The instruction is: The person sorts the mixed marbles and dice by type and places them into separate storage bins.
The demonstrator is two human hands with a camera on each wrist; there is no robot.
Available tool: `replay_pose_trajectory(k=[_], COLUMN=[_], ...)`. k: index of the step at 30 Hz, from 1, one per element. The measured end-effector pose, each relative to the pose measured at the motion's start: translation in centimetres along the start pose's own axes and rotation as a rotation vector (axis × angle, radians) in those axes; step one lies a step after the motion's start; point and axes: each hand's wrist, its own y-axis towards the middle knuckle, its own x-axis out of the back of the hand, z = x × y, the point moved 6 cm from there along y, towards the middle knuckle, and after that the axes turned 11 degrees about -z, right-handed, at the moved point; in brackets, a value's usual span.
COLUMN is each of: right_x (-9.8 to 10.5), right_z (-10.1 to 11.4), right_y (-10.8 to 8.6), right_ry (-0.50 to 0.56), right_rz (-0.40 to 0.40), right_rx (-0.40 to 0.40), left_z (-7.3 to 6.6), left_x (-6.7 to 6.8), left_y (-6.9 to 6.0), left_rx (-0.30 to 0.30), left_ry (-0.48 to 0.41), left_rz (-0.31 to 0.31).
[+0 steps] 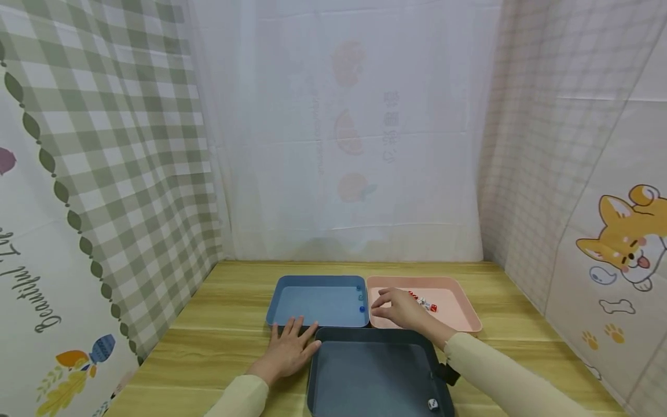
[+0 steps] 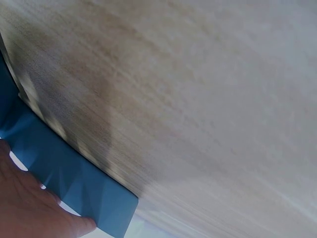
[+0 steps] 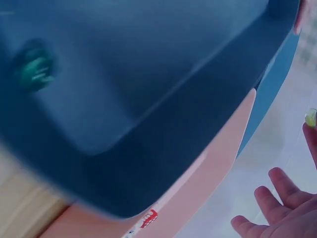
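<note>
My right hand (image 1: 398,307) hangs over the left part of a pink tray (image 1: 464,304), close to the blue tray beside it. In the right wrist view, a small clear glass marble (image 3: 311,118) with yellow-green in it shows at one fingertip; the other fingers are spread. Several red and white dice (image 1: 424,302) lie in the pink tray. Blue marbles (image 1: 362,308) line the right side of the blue tray (image 1: 312,278). My left hand (image 1: 289,350) lies with fingers spread, its thumb at the corner of the dark tray (image 1: 375,335) and fingertips near the blue tray.
A white die (image 1: 433,404) lies in the dark tray's near right corner. A blurred green marble (image 3: 37,67) shows in that tray in the right wrist view. Wood-grain table (image 1: 224,313) surrounds the trays. Cloth curtains (image 1: 344,133) hang behind and at both sides.
</note>
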Motion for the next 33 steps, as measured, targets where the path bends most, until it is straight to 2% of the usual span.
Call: replay_pose_trajectory(k=[5, 10, 23, 33], right_x=[-1.2, -2.6, -6.0, -7.0], right_z=[-0.4, -0.5, -0.4, 0.5], right_y=[2.6, 4.0, 5.0, 5.6], right_ry=[0.022, 0.012, -0.044, -0.086], right_rz=[-0.043, -0.061, -0.061, -0.053], right_rx=[-0.079, -0.153, -0.230, -0.233], left_z=[0.0, 0.1, 0.0, 0.0], left_x=[0.1, 0.1, 0.1, 0.0], left_y=[-0.1, 0.0, -0.1, 0.0], left_rx=[-0.003, 0.003, 0.005, 0.008], left_ry=[-0.005, -0.010, 0.023, 0.045], left_rz=[-0.009, -0.005, -0.004, 0.000])
